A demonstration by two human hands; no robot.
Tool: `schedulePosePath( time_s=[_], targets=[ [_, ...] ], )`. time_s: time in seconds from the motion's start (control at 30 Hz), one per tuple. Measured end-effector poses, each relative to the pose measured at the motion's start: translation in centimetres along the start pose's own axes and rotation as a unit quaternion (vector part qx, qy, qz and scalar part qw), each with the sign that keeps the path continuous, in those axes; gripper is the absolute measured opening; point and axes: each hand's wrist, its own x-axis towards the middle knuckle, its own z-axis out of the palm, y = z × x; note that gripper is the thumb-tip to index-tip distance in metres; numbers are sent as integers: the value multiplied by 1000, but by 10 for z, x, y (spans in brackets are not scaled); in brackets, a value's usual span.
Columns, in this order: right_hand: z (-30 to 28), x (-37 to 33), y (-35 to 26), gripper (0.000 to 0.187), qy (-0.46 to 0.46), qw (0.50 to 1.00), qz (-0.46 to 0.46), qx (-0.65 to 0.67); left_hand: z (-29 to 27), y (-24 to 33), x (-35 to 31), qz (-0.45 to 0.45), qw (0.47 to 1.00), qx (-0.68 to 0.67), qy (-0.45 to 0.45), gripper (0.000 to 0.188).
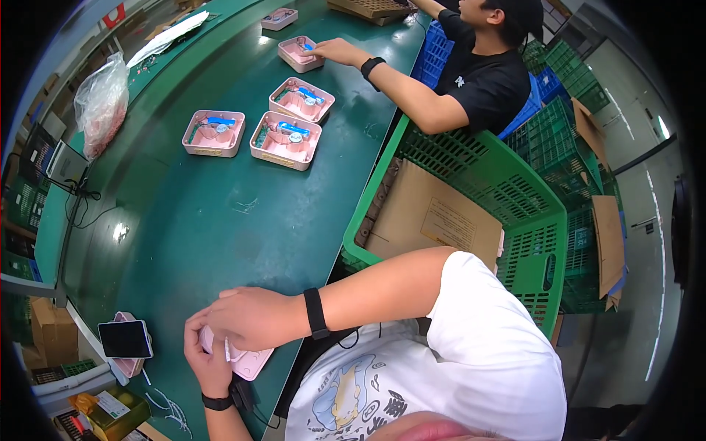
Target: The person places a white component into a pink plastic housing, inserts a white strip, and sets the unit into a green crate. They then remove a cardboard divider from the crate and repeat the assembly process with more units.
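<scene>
Both my hands are together at the near end of the green table [198, 242]. My left hand [207, 360] curls around the left side of a pink plastic part [254, 362], thumb toward a small white piece [227, 350]. My right hand [254, 317] lies over the top of the part with its fingers bent down. The fingertips and much of the part are hidden beneath it, so what the right hand pinches cannot be seen.
Several open pink boxes with blue parts and wires, such as one box [286, 141], stand farther up the table. A co-worker's hand [336, 53] touches another. A green crate [448, 253] holds cardboard at right. A phone [125, 339] stands at left, beside white cables [175, 415].
</scene>
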Motion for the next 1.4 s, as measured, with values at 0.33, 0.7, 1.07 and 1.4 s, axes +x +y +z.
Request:
schedulePosePath(
  time_s=[0.33, 0.7, 1.07, 1.4],
  targets=[
    [0, 7, 12, 11, -32, 999, -4, -3, -6, -9, -1, -4, 1000, 0, 4, 28],
    [4, 9, 9, 14, -12, 1000, -3, -8, -10, -2, -4, -25, 1000, 7, 0, 31],
    [-6, 13, 7, 12, -28, 999, 28, 23, -7, 16, -3, 133, 981, 137, 21, 21],
    [-22, 15, 1, 18, -14, 986, 112, 119, -7, 32, -2, 183, 964, 191, 32, 18]
  ],
)
